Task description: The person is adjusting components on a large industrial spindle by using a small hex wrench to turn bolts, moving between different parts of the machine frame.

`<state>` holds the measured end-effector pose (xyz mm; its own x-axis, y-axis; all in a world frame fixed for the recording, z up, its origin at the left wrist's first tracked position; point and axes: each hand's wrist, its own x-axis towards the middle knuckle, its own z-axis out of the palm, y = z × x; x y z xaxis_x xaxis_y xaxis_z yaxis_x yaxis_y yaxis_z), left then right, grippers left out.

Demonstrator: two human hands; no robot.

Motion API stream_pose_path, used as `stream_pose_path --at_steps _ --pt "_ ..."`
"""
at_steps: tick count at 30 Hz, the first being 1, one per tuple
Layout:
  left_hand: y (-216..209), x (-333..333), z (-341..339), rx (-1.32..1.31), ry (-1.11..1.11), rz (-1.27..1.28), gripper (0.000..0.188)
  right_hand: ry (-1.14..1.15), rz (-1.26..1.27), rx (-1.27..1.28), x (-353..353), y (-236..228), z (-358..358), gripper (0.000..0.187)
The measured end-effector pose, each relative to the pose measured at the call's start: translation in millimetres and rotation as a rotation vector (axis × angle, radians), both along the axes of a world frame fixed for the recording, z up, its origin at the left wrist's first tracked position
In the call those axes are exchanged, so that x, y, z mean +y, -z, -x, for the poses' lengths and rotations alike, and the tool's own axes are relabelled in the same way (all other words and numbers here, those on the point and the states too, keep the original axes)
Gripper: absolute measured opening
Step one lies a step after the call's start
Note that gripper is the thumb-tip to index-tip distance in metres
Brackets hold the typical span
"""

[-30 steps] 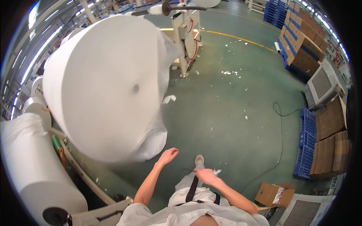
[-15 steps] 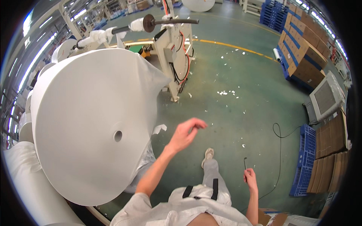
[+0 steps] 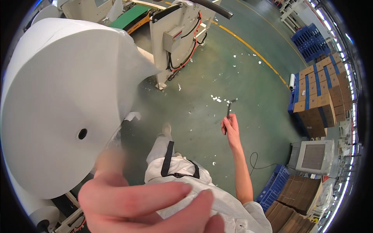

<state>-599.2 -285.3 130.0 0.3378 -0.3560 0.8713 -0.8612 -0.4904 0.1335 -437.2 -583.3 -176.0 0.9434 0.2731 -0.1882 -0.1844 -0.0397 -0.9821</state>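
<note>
My left hand [image 3: 132, 202] is raised large and near at the bottom of the view, its fingers slightly apart and nothing visible between them. In my right hand [image 3: 232, 130] is a thin dark rod with a bent end [image 3: 229, 110]. That hand is closed on the rod's lower part, out over the green floor [image 3: 210, 139], with the bent end pointing away from me. A huge white paper roll [image 3: 58, 101] with a dark core hole [image 3: 82, 134] stands at my left, a torn flap on its far right edge.
Beyond the roll is a cream machine frame [image 3: 167, 46] with red and black cables. White scraps [image 3: 216, 98] lie on the floor. To the right are stacked cartons [image 3: 316, 93], a grey boxy unit [image 3: 312, 157], a blue pallet [image 3: 272, 186], flat cardboard [image 3: 295, 194] and a loose cable [image 3: 256, 167].
My view has turned to the right. My left hand has come up close to the camera from beside the roll. My right hand has reached farther forward with the rod.
</note>
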Motion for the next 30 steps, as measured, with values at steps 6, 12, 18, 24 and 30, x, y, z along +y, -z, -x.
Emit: stream_pose_path --at_steps 6,12,18,24,30 --pt "37.2 65.3 -130.2 0.109 -0.179 0.304 0.007 0.017 0.04 0.019 74.7 5.4 -166.8 0.023" --pt "122.0 110.3 -364.2 0.317 -0.212 0.272 0.025 0.141 0.203 -0.146 98.3 -28.9 -313.7 0.034" --pt "178.4 120.7 -497.1 0.564 -0.251 -0.07 0.027 0.23 0.604 -0.432 100.4 -84.4 -486.1 0.038" --pt "263.9 117.1 -615.3 1.19 0.105 0.65 0.046 0.185 0.655 -0.606 114.5 -93.5 -647.7 0.034" --pt "310.8 96.6 -752.1 1.181 0.473 1.33 0.056 -0.287 0.384 -0.088 176.5 -112.1 -708.9 0.032"
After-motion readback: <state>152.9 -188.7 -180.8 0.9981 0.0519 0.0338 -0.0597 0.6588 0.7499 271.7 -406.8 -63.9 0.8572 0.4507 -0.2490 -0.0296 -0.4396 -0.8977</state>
